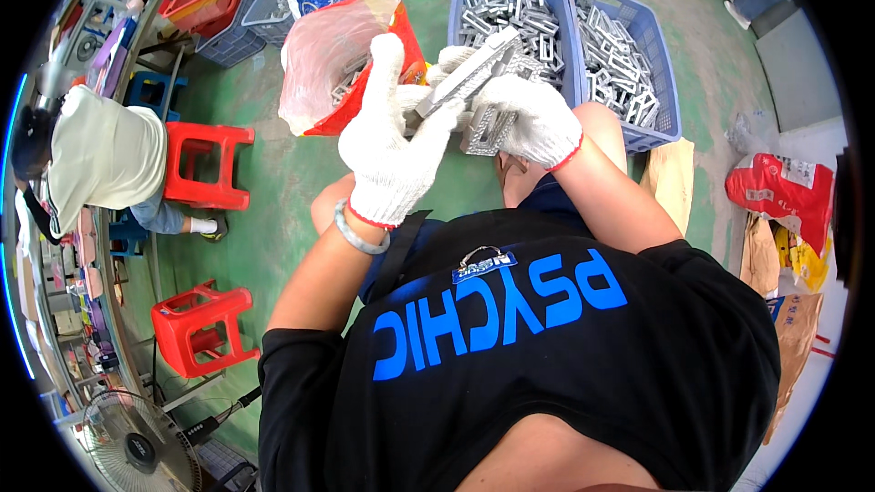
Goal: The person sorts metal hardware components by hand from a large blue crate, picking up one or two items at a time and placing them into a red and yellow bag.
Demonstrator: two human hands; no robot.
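Both my hands wear white knit gloves with red cuffs. My right hand is closed round several silvery rectangular metal frames bunched together, some tilted. A long metal frame slants up from between my hands. Its lower left end lies between the thumb and curled fingers of my left hand, whose one finger points up. Just beyond my left hand stands an open red and yellow sack with a pale lining and some metal frames inside. Fingers behind the frames are partly hidden.
Two blue plastic crates heaped with metal frames stand ahead. Red stools are at the left, with a person seated at a cluttered bench. A fan is at the lower left. Red bags and brown paper lie at the right.
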